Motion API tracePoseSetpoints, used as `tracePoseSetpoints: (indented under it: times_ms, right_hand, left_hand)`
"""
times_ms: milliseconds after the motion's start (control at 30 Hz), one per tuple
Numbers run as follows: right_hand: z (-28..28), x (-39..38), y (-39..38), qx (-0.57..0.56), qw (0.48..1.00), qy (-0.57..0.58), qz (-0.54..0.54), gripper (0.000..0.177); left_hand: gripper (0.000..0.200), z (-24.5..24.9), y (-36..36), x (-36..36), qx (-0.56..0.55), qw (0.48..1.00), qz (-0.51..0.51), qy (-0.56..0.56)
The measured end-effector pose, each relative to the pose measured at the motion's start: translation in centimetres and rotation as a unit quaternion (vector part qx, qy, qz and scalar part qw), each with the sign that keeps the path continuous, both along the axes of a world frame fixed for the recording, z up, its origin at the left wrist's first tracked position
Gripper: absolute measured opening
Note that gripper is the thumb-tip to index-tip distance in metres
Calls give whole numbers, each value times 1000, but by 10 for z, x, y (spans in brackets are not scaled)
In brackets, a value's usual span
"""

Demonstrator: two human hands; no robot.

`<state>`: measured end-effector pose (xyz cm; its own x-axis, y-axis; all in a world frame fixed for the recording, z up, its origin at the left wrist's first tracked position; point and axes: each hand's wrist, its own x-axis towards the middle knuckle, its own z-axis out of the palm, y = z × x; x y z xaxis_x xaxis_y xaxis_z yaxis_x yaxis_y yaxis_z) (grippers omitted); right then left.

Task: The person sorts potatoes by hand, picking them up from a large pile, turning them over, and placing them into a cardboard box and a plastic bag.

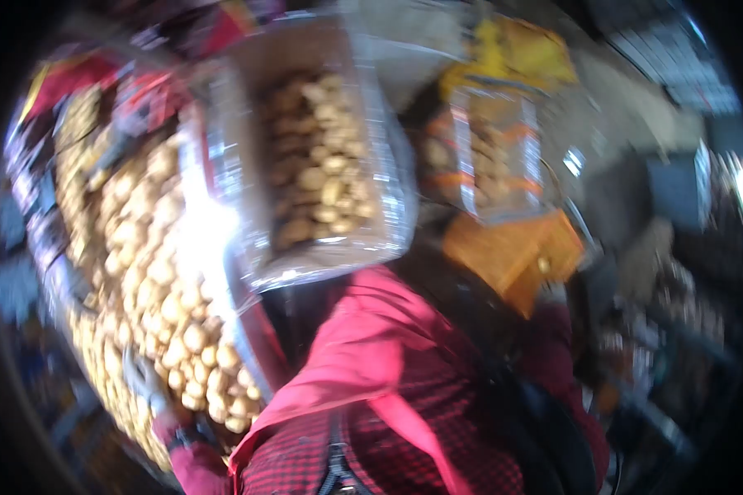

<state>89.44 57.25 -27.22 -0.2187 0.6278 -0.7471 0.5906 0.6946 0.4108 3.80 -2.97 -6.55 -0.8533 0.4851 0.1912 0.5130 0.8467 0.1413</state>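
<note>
Blurred by motion, my left hand (144, 381) in a pale glove reaches over a long bed of potatoes (194, 338), its fingers stretched out along them. On the other side, my right hand (551, 294), gloved too, is at the near side of an orange crate (504, 252). A single small potato (544, 264) shows right at its fingertips; I cannot tell whether the fingers grip it. Straight ahead stands a box lined with clear plastic (396, 206), partly filled with potatoes (334, 165).
Beyond the orange crate is a smaller plastic-lined box (532, 165) with potatoes and orange bands. A yellow sack (524, 54) lies behind it. Grey floor (603, 107) stretches to the right. Red-and-yellow cloth or bags (66, 82) are at the far left, smeared by motion.
</note>
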Motion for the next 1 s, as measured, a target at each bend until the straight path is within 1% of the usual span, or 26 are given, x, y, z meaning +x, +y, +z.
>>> tracePoseSetpoints:
  times_ms: [33,67,100,133,167,200,233,267,300,333,400,433,467,533,600,633,667,767,800,833,867,900,933,967,1000]
  right_hand:
    - [-32,29,-6,89,982,147,80,34]
    - [1,3,6,44,992,75,89,40]
    - [18,-29,18,77,979,31,184,47]
    - [14,-83,51,71,969,61,229,47]
    - [13,-130,74,127,932,259,220,49]
    - [18,-168,90,168,861,441,190,51]
    - [31,-199,101,198,761,601,142,54]
    - [57,-228,105,222,635,736,82,57]
    - [112,-295,92,-78,562,782,-258,56]
    - [168,-362,79,-185,291,716,-606,54]
    - [180,-433,82,-350,352,721,-484,52]
    - [188,-474,72,-391,392,733,-396,51]
    - [197,-515,54,-428,428,736,-303,49]
    - [216,-582,16,-482,418,673,-374,46]
    - [228,-638,-25,-610,406,630,-257,46]
    - [234,-661,-48,-630,410,603,-268,46]
    - [240,-680,-71,-649,413,574,-279,45]
    - [232,-711,-128,-722,408,515,-216,44]
    - [229,-717,-142,-744,405,492,-204,45]
    - [215,-724,-157,-729,396,554,-69,48]
    - [206,-728,-166,-737,403,536,-85,52]
    - [203,-733,-176,-750,402,514,-109,50]
    - [202,-738,-182,-761,401,492,-134,48]
    - [206,-744,-184,-769,426,440,-185,44]
    - [201,-747,-188,-768,421,460,-148,42]
  left_hand:
    - [36,-4,-1,3,18,999,23,14]
    - [36,-6,-5,4,-38,997,2,71]
    - [37,-6,-4,5,-34,994,-16,104]
    - [37,1,11,11,-15,994,-13,104]
    - [36,7,20,14,-16,995,-3,96]
    - [34,17,40,18,-7,993,-9,113]
    - [34,33,63,24,-46,993,1,112]
    - [35,44,78,28,-60,994,37,85]
    - [33,51,87,32,-62,994,50,71]
    - [32,55,89,32,-68,994,61,55]
    - [30,32,59,25,15,991,-5,133]
    - [33,33,58,26,18,994,18,110]
    - [36,32,53,28,-8,994,41,97]
    - [35,24,43,28,-23,993,62,97]
    - [36,13,33,27,-4,995,64,80]
    - [37,13,30,29,-13,995,67,79]
    - [41,19,30,31,-14,996,68,47]
    - [45,41,42,53,11,993,116,8]
    - [49,49,45,56,12,996,89,-1]
    - [50,56,54,61,22,996,80,-22]
    - [52,63,66,63,33,996,69,-42]
    - [54,68,77,61,42,995,46,-76]
    - [54,75,92,60,35,996,28,-77]
    - [55,73,102,51,33,997,22,-72]
    - [56,69,111,40,31,997,16,-69]
